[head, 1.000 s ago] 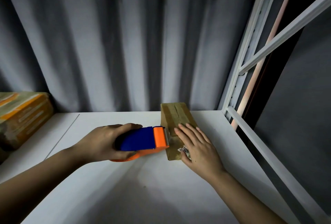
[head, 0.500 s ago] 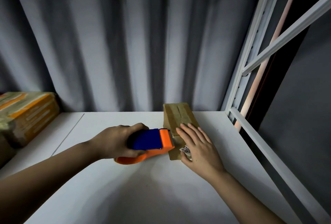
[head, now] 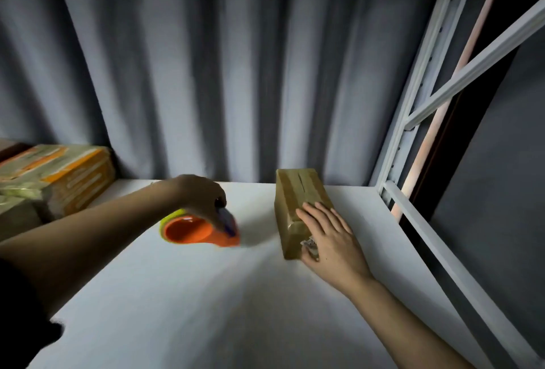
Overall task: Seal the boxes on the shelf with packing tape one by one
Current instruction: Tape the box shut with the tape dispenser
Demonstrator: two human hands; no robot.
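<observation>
A small brown cardboard box lies on the white shelf near its back right, tape strips across its top. My right hand rests flat on the box's near end, fingers straight, with a small paper label under the palm's edge. My left hand grips the blue handle of an orange tape dispenser, which sits low over the shelf about a hand's width left of the box and looks motion-blurred.
Stacked cardboard boxes with orange tape stand at the shelf's left end. A grey curtain hangs behind the shelf. White metal rack posts and rails frame the right side.
My left hand has pulled the tape dispenser away from the box, leftwards and down toward the shelf. My right hand stays on the box's near end.
</observation>
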